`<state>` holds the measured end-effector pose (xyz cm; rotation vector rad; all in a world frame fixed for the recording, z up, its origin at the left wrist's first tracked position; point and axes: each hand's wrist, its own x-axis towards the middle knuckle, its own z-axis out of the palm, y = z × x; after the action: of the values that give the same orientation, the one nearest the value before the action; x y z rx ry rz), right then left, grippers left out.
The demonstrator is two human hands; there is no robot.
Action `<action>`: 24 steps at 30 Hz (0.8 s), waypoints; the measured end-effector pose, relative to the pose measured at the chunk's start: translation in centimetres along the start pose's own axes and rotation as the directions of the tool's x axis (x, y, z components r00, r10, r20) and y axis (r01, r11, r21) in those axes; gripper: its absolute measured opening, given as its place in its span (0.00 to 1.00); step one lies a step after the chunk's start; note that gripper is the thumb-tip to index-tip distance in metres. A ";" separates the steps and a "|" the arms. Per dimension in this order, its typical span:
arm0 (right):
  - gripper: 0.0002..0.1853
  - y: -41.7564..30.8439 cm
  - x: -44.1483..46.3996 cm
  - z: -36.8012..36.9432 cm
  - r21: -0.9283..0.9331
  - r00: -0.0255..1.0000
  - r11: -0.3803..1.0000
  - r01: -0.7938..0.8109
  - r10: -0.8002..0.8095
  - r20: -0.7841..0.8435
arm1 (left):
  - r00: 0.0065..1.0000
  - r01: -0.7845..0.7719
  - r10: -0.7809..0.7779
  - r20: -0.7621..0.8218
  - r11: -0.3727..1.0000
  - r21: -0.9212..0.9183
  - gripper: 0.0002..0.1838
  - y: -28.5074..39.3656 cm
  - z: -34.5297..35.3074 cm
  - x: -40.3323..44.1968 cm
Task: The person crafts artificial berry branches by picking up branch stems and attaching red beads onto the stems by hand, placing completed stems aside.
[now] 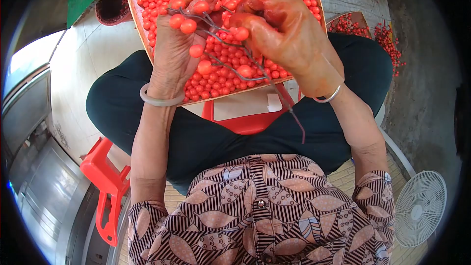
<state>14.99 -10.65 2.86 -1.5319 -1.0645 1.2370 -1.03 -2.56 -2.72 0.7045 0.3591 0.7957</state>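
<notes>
A thin dark branch with round red berries [188, 26] hangs over the box, its bare lower stem [289, 110] slanting down toward my lap. My left hand [179, 39], a pale bangle on its wrist, has its fingers closed around the upper twigs, and one finger is covered in something orange-yellow. My right hand [289, 34] wears a thin, red-stained glove. Its fingers are curled in a pinch against the branch, near one berry; the exact grip point is partly hidden. Below both hands lies a shallow box [140, 24] filled with loose red berries.
A red stool [248, 122] stands under the box, between my knees. Another red plastic stool [105, 186] is at the left, a white fan [417, 211] at lower right. More berry sprigs [387, 44] lie on the floor at right. A dark red container [115, 10] sits upper left.
</notes>
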 end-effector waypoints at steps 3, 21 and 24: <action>0.11 -0.2 0.1 -0.2 -0.057 0.999 0.998 0.030 -0.031 -0.022 | 0.998 -0.007 0.008 -0.056 1.000 0.021 0.21 -0.2 0.2 0.0; 0.08 -0.2 0.5 -0.3 -0.179 1.000 0.984 0.009 -0.004 0.029 | 0.995 0.103 -0.102 -0.014 0.988 0.119 0.30 0.1 1.6 0.0; 0.09 -0.2 0.4 -0.5 -0.074 0.995 0.997 -0.022 0.029 0.090 | 0.993 0.122 -0.120 -0.024 0.988 0.098 0.30 0.3 1.7 0.1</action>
<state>15.54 -10.24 3.01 -1.5610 -1.1641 1.3094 -0.23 -3.05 -1.29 0.7612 0.4556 0.6732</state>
